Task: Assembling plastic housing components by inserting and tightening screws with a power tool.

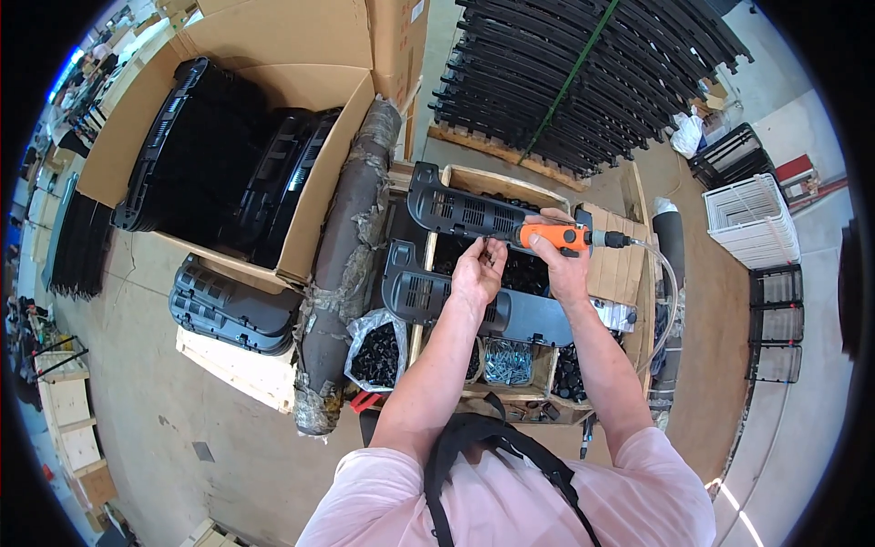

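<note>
My right hand is wrapped around an orange air screwdriver, which lies level with its front end to the left, against a black plastic panel with slotted vents. An air hose runs from the tool's back end. At the panel's near edge is my left hand, palm up, its fingers curled and pinched together. What sits between those fingertips is too small to make out. A second black vented panel lies nearer to me, partly under my left forearm. Both panels rest across a wooden bin bench.
Bins hold silver screws and black parts; a bag of black clips hangs at left. Beyond a wrapped roll stands a cardboard box of black panels. More panels are stacked below it. Black bars are piled ahead.
</note>
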Motion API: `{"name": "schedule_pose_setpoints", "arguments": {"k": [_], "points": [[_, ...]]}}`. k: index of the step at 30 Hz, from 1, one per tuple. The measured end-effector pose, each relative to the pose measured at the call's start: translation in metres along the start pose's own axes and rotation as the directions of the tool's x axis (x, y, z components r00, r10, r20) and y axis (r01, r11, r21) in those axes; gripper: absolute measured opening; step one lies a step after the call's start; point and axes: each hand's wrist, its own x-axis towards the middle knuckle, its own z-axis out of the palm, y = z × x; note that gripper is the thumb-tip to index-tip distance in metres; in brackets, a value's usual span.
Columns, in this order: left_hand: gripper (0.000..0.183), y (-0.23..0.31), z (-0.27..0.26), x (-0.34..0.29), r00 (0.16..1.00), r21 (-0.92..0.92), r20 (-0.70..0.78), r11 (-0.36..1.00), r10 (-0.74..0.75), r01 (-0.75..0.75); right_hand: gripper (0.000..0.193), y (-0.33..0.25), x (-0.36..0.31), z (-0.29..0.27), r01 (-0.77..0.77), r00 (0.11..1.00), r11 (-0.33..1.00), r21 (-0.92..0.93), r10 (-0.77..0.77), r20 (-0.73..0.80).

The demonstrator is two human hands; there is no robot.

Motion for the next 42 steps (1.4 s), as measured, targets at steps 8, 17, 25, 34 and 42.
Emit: {"name": "schedule_pose_setpoints", "arguments": {"k": [8,17,25,34,42], "points": [[0.02,-0.001,0.0,-0.003,1.0,-0.027,0.003,0.999,0.019,-0.019,0.049,-0.005,0.001,0.001,0.012,0.999,0.999,-0.036,-0.011,0.044],[0.02,0.003,-0.004,-0.003,0.998,0.001,0.059,1.0,0.011,-0.011,0.049,-0.007,0.001,0.004,-0.002,0.999,0.999,-0.05,0.005,0.053],[0.018,0.005,-0.005,-0.007,0.996,0.049,0.084,0.999,0.009,-0.013,0.049,-0.009,0.005,0.009,-0.024,0.999,0.999,-0.045,0.026,0.041],[0.015,0.023,-0.008,0.006,0.964,0.255,-0.245,0.966,0.104,-0.039,0.048,0.014,0.018,0.022,-0.03,0.998,0.987,-0.156,0.039,0.057],[0.018,0.035,0.001,0.015,0.954,0.325,-0.271,0.945,0.128,-0.035,0.047,0.02,0.023,0.034,-0.013,0.995,0.978,-0.21,0.034,0.093]]}}
